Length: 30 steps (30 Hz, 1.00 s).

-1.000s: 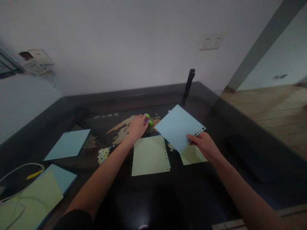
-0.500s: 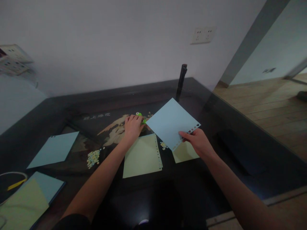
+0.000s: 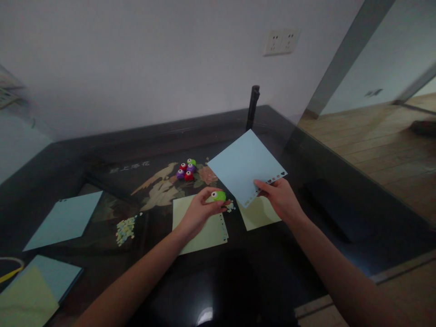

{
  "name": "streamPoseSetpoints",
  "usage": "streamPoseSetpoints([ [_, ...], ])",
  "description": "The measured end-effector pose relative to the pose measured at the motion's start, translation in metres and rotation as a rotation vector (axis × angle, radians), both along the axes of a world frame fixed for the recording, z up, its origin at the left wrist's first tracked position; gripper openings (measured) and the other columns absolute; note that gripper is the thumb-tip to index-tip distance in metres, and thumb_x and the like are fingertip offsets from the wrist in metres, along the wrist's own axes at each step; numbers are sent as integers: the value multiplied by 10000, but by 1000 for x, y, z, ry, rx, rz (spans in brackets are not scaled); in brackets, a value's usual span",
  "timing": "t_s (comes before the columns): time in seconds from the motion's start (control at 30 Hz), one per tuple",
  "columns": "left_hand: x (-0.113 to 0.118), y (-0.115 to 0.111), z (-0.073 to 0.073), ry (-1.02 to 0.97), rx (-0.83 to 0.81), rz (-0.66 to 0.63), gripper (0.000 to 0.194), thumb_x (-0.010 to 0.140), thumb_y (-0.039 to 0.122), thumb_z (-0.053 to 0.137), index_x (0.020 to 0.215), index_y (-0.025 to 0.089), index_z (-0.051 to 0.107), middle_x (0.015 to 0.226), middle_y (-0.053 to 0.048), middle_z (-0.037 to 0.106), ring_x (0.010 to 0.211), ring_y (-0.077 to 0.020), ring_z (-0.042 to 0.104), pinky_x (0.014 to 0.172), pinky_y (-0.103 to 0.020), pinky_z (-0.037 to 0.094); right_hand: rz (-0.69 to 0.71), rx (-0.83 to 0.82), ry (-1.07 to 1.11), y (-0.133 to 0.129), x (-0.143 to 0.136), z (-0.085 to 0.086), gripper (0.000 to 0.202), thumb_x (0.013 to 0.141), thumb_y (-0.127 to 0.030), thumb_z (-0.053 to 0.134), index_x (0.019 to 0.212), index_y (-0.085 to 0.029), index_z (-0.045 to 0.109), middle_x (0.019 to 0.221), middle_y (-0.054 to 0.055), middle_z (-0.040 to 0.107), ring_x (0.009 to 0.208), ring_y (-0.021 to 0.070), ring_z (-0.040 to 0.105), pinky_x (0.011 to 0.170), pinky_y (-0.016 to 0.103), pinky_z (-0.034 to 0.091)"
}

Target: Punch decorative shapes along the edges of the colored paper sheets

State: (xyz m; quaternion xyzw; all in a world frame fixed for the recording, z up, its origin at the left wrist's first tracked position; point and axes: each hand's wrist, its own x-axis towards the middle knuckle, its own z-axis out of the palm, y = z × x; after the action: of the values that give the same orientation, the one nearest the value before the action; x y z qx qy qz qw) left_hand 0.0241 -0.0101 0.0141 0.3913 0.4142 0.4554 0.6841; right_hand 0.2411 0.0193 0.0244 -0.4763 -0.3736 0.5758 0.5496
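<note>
My left hand (image 3: 200, 210) grips a small green craft paper punch (image 3: 220, 195) with a white eye, raised above the yellow-green sheets. A light blue sheet (image 3: 245, 163) is pinched by its lower right edge in my right hand (image 3: 279, 196). Small shapes, a heart among them, are cut along that edge. Below my left hand lie yellow-green sheets (image 3: 204, 240) with a row of holes down their right side. Another yellow-green sheet (image 3: 255, 218) lies partly hidden under the blue one. Several red, purple and green punches (image 3: 185, 169) cluster farther back.
Paper confetti (image 3: 125, 230) is heaped at left, with a smaller heap (image 3: 230, 206) between the sheets. A blue sheet (image 3: 64, 220) and a paper stack (image 3: 44, 286) lie on the left. A black upright post (image 3: 252, 106) stands at the back of the dark glossy table (image 3: 163, 290).
My left hand has lifted the green punch away from the cluster and brought it nearer and to the right, uncovering the other punches. My right hand still holds the blue sheet.
</note>
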Motion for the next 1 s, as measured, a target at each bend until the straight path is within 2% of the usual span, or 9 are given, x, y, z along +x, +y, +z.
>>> streamPoseSetpoints([
  [0.17,-3,-4,-1,-90,-30,46,372,664,153,756,1011,207,631,989,-10,655,947,-166,653,867,-297,512,-20,-6,-15,-1,-4,1,291,585,-308,773,808,-160,660,808,61,714,667,182,634,659,352,532],
  [0.3,-4,-4,-3,-47,-19,48,440,716,237,727,1141,196,623,1049,-53,680,977,-181,640,928,-337,479,-6,-5,-59,-1,-5,1,288,603,-321,763,822,-168,653,815,64,717,718,200,653,703,372,542],
  [0.43,-4,-7,-9,49,50,-5,425,760,318,680,1157,181,620,1076,-80,680,982,-209,635,911,-368,485,23,-19,-72,-3,-6,0,287,595,-284,764,837,-170,660,806,58,719,723,206,661,704,379,542],
  [0.57,-4,-9,-14,136,122,-46,475,721,269,713,1173,218,577,1073,-59,666,977,-199,624,851,-334,498,46,-42,-100,-6,-8,2,251,622,-279,741,841,-179,668,799,55,716,720,214,667,692,392,542],
  [0.63,-3,-10,-13,174,144,-46,480,679,235,744,1125,221,569,1055,-51,656,962,-191,619,836,-319,491,45,-59,-113,-8,-8,4,217,622,-280,739,804,-181,672,775,51,714,673,201,661,654,378,544],
  [0.77,-2,-13,-9,224,182,-74,348,648,236,758,955,186,601,974,-56,646,890,-184,608,789,-311,485,12,-102,-178,-11,-9,9,154,606,-294,747,664,-174,670,656,40,695,543,160,618,535,318,520],
  [1.0,1,-17,-1,231,125,-91,295,661,260,744,923,184,630,935,-45,649,867,-180,611,787,-308,489,-35,-2,-311,-14,-10,11,175,612,-325,749,637,-163,686,623,36,680,514,148,593,469,284,472],
])
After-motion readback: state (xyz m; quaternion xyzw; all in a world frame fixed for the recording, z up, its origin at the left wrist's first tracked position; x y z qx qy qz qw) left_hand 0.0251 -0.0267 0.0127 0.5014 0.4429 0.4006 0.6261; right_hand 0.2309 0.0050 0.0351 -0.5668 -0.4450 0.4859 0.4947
